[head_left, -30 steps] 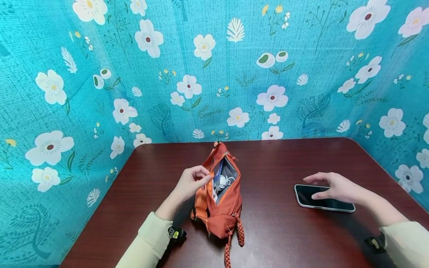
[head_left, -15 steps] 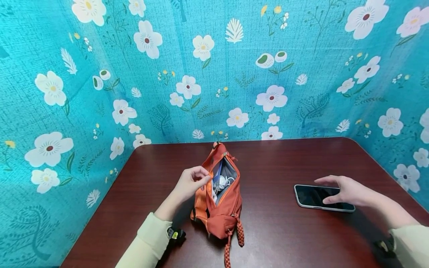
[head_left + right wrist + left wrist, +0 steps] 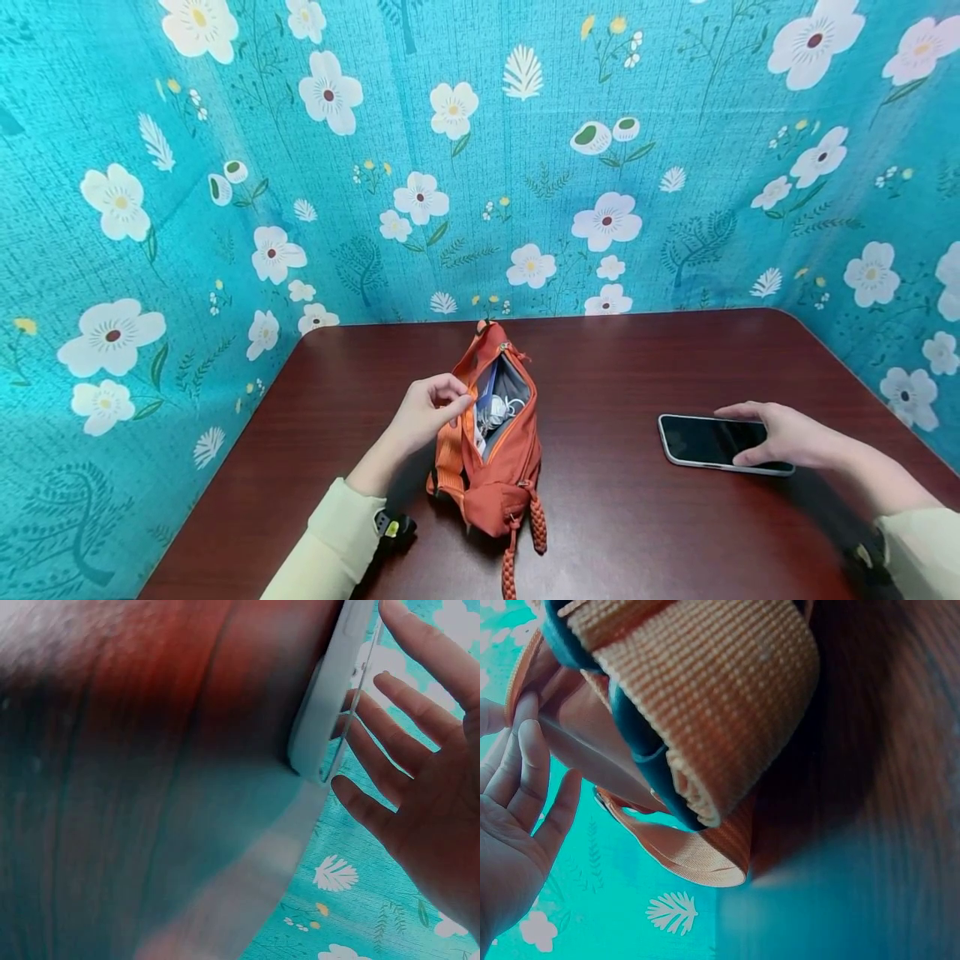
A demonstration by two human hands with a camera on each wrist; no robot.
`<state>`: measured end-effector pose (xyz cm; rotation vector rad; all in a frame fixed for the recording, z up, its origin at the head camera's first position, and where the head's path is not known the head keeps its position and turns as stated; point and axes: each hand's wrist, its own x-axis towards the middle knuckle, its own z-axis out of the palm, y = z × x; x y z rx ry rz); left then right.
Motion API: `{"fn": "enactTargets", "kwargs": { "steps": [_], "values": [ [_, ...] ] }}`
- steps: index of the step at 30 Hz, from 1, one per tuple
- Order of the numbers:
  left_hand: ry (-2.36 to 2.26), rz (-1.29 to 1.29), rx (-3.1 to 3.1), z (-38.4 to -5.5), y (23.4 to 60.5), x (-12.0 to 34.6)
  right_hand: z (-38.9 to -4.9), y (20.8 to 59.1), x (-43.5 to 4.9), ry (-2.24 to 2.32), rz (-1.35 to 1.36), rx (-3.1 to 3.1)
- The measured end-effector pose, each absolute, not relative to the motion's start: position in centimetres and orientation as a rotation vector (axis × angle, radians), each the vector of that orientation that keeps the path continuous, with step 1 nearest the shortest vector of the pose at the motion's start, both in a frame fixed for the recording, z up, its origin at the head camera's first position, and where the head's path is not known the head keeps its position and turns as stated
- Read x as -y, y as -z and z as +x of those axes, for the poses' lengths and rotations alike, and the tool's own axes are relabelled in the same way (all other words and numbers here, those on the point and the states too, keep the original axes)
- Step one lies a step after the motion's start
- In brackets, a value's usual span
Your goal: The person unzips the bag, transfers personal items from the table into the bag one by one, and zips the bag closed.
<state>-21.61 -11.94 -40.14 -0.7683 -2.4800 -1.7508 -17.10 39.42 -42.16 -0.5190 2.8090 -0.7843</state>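
An orange-red waist bag (image 3: 498,492) lies on the table with its zip opening spread. My left hand (image 3: 427,412) pinches the left edge of that opening between thumb and fingers; the left wrist view shows the hand (image 3: 517,802) beside the bag's orange webbing strap (image 3: 712,690). Inside are a white coiled cable (image 3: 497,410) and something flat and blue (image 3: 487,385). Over to the right, a phone (image 3: 697,440) lies screen up. My right hand (image 3: 787,435) is over its right part, fingers extended and spread, fingertips at the screen (image 3: 337,735) in the right wrist view.
The dark reddish-brown table (image 3: 615,517) carries the bag and the phone well apart. Braided zip pulls (image 3: 537,521) trail from the bag's near end. A turquoise flowered cloth (image 3: 480,167) hangs behind and along both sides of the table.
My right hand has shifted right along the phone and come down lower over it. The phone stays put. My left hand keeps its hold on the bag's edge.
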Motion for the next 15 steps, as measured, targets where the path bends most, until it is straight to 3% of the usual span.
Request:
{"fn": "enactTargets", "kwargs": {
  "steps": [15],
  "values": [
    [1.76, -0.798, 2.459, -21.61, 40.16, 11.94, -17.39, 42.73, -39.75, 0.757, -0.553, -2.82]
  ]
}}
